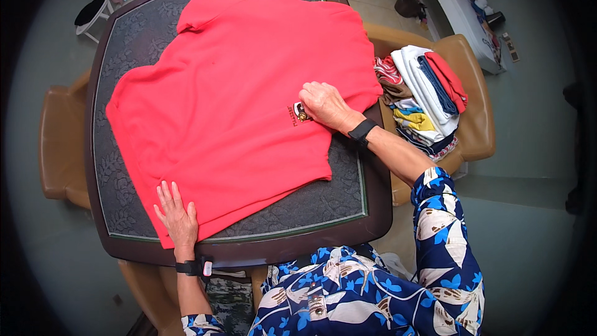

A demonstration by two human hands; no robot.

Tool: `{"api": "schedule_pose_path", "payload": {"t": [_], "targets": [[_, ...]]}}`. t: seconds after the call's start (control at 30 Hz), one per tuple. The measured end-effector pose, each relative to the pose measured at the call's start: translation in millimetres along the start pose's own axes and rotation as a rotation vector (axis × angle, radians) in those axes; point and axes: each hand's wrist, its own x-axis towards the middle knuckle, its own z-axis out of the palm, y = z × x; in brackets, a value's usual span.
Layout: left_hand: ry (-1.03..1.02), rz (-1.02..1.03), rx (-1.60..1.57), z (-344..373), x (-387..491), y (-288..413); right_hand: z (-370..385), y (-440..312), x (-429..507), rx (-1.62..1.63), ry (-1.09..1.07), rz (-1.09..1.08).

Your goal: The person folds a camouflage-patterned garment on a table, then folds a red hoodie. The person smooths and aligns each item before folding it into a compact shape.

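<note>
A red garment with a small embroidered emblem (302, 112) lies spread across a dark table (298, 214), its fabric (242, 65) slightly creased. My left hand (179, 217) rests flat on the garment's near-left corner, fingers apart. On the emblem's right edge is my right hand (324, 104), its fingers curled down against the cloth; whether they pinch the fabric cannot be seen. Both wrists wear black bands.
On a tan chair (471, 126) at the right lies a stack of folded clothes (419, 88). Another tan chair (60, 144) stands at the left. Behind on the right is a white counter (447, 0) with various items. A white stool (93, 14) stands at the back left.
</note>
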Motion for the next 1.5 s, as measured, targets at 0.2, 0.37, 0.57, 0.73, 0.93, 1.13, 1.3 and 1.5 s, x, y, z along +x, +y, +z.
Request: {"api": "schedule_pose_path", "payload": {"t": [0.2, 0.37, 0.57, 0.73, 0.93, 1.13, 1.3, 1.5], "targets": [[0.002, -0.005, -0.011, 0, 0, 1, -6, 9, 1, 0.213, -0.129, 0.082], [-0.053, -0.013, -0.020, -5, 2, 1, -7, 5, -4, 0.244, -0.242, 0.152], [0.027, 0.116, -0.112, -41, 20, 55, 0, 16, 7, 0.334, -0.248, 0.228], [-0.015, 0.587, -0.495, -42, 56, 176, 5, 21, 8, 0.330, -0.294, 0.241], [-0.012, 0.651, -0.413, -2, 86, 243, 11, 22, 10, 0.333, -0.256, 0.337], [-0.080, 0.670, -0.266, 4, 85, 245, 14, 27, 12, 0.324, -0.214, 0.315], [-0.084, 0.645, -0.256, 8, 69, 249, 13, 26, 18, 0.329, -0.268, 0.351], [-0.127, 0.672, -0.293, 6, 53, 249, 14, 30, 17, 0.379, -0.262, 0.386]]}}
